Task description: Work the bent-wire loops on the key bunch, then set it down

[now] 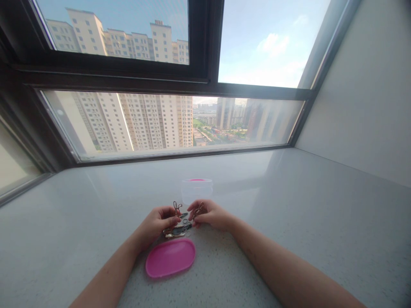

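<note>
- Counter (pixel 272 184), pale, speckled; far edge along the window frame (pixel 257 90), far right corner meeting a plain wall (pixel 359 107).
- Left hand (pixel 160 221): grip closed, thumb and fingers pinching a looped bronze-coloured piece (pixel 177 208), loops upward.
- Right hand (pixel 210 214): grip likewise closed on a second looped piece (pixel 198 208), of similar colour, tilted; its lower end cannot be made out.
- Small metal pieces (pixel 178 232), one group, dark, silvery and gold-toned, with rings among them; on the counter between and below the hands, partly covered by the left fingers, exact count unclear.
- Pink oval dish or lid (pixel 171 258), raised rim; on the near side of the metal group, just beside the left forearm.
- Clear container (pixel 197 191), pink-red showing at its top; between the hands and the counter's far edge, its lower front partly blocked by the right hand.
- Tall buildings (pixel 144 119), beyond the glass.
</note>
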Action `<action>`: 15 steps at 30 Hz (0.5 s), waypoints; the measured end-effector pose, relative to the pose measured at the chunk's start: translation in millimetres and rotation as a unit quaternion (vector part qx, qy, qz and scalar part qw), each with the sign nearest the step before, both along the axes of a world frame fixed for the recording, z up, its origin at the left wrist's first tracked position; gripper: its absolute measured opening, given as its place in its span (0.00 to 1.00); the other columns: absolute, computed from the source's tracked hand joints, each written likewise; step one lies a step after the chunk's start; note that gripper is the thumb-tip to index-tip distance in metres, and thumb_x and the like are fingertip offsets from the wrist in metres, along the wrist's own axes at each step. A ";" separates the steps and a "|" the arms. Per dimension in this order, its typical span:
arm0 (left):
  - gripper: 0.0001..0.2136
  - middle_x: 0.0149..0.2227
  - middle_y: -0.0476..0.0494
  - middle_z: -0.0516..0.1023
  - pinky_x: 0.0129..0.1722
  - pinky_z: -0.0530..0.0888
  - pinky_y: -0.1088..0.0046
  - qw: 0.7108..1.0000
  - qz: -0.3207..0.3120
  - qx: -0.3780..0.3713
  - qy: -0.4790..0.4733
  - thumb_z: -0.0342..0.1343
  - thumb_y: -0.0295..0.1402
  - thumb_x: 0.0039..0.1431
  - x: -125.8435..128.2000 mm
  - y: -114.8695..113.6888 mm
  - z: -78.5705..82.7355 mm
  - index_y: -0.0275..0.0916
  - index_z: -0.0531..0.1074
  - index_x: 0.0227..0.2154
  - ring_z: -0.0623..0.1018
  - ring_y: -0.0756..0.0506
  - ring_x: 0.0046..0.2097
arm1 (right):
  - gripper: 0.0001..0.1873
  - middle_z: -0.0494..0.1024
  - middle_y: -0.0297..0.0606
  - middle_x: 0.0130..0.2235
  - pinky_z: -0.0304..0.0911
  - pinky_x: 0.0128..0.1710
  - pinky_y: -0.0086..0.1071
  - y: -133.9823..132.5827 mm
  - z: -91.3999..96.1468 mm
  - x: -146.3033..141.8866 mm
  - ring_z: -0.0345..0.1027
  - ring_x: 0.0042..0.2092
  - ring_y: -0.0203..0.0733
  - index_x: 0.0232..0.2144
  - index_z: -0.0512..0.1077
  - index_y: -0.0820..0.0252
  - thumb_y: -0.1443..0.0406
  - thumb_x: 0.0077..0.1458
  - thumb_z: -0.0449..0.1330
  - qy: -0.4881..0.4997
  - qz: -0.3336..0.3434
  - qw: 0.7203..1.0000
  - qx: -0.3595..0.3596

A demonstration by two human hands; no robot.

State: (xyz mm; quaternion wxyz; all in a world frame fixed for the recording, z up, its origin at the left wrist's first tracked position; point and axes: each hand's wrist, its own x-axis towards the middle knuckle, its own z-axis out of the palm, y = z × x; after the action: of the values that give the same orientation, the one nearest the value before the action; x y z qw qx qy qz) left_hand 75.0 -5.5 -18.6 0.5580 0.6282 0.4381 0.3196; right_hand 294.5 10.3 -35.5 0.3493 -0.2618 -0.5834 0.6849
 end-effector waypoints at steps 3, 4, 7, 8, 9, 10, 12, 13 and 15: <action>0.18 0.32 0.41 0.74 0.30 0.64 0.76 1.000 -0.001 -0.005 -0.004 0.60 0.39 0.46 0.5 -0.1 0.6 0.29 0.71 0.35 0.71 0.48 0.32 | 0.21 0.75 0.41 0.33 0.66 0.30 0.30 0.4 -1.5 -0.6 0.71 0.30 0.36 0.40 0.66 0.68 0.69 0.41 0.64 0.003 0.006 1.000 0.003; 0.18 0.32 0.41 0.74 0.30 0.64 0.76 1.000 -0.001 -0.008 -0.005 0.60 0.39 0.46 0.5 0.0 0.5 0.29 0.71 0.36 0.71 0.48 0.31 | 0.21 0.75 0.41 0.33 0.66 0.31 0.30 0.2 -1.7 -0.7 0.71 0.30 0.36 0.40 0.66 0.68 0.68 0.42 0.64 0.002 0.007 1.000 0.006; 0.19 0.33 0.40 0.74 0.29 0.64 0.76 1.000 -0.001 -0.015 -0.009 0.60 0.39 0.47 0.4 0.7 -0.6 0.29 0.70 0.37 0.71 0.50 0.30 | 0.20 0.75 0.41 0.33 0.66 0.29 0.29 -0.9 -1.6 -0.9 0.70 0.28 0.35 0.40 0.65 0.68 0.66 0.44 0.64 -0.006 0.005 1.000 0.022; 0.19 0.33 0.40 0.74 0.29 0.64 0.76 1.000 -0.001 -0.016 -0.013 0.60 0.40 0.47 0.3 0.9 -1.1 0.29 0.69 0.38 0.70 0.50 0.30 | 0.20 0.75 0.41 0.33 0.65 0.28 0.29 -1.3 -1.5 -1.1 0.70 0.28 0.34 0.40 0.65 0.68 0.65 0.44 0.64 -0.009 0.003 1.000 0.026; 0.20 0.33 0.40 0.74 0.29 0.64 0.76 1.000 0.001 -0.017 -0.016 0.60 0.40 0.47 0.3 1.1 -1.6 0.29 0.69 0.39 0.70 0.50 0.30 | 0.21 0.75 0.41 0.32 0.65 0.28 0.28 -1.7 -1.3 -1.2 0.70 0.27 0.34 0.40 0.65 0.68 0.65 0.44 0.64 -0.012 0.001 1.000 0.028; 0.20 0.33 0.40 0.74 0.29 0.64 0.76 1.000 0.002 -0.018 -0.019 0.60 0.40 0.48 0.3 1.2 -1.9 0.29 0.69 0.39 0.70 0.50 0.30 | 0.21 0.75 0.41 0.32 0.65 0.27 0.28 -1.8 -1.2 -1.4 0.70 0.27 0.34 0.40 0.65 0.68 0.64 0.44 0.64 -0.014 -0.001 0.999 0.028; 0.21 0.33 0.40 0.74 0.29 0.65 0.76 1.000 0.004 -0.021 -0.023 0.60 0.40 0.48 0.4 1.2 -2.2 0.30 0.68 0.41 0.70 0.50 0.30 | 0.21 0.75 0.41 0.32 0.64 0.26 0.28 -1.5 -0.9 -1.9 0.69 0.26 0.34 0.40 0.66 0.68 0.63 0.43 0.65 -0.019 -0.001 0.999 0.027; 0.21 0.33 0.40 0.74 0.29 0.65 0.76 0.999 0.006 -0.022 -0.024 0.60 0.40 0.47 0.5 1.2 -2.1 0.30 0.67 0.41 0.71 0.50 0.30 | 0.21 0.75 0.41 0.32 0.64 0.26 0.27 -1.0 -0.9 -2.2 0.69 0.26 0.33 0.39 0.66 0.68 0.63 0.43 0.65 -0.022 -0.002 0.999 0.027; 0.22 0.33 0.40 0.74 0.30 0.66 0.76 0.999 0.007 -0.025 -0.025 0.60 0.40 0.47 0.7 1.3 -1.8 0.30 0.67 0.41 0.71 0.50 0.30 | 0.21 0.75 0.41 0.31 0.62 0.24 0.26 0.2 -1.3 -2.7 0.68 0.25 0.33 0.39 0.67 0.69 0.62 0.43 0.65 -0.028 0.001 0.999 0.030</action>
State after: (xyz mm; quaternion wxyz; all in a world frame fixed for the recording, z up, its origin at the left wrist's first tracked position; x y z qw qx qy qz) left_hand 75.8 -4.2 -20.5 0.5820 0.6027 0.4364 0.3279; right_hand 291.8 10.5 -36.8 0.3397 -0.2702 -0.6132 0.6600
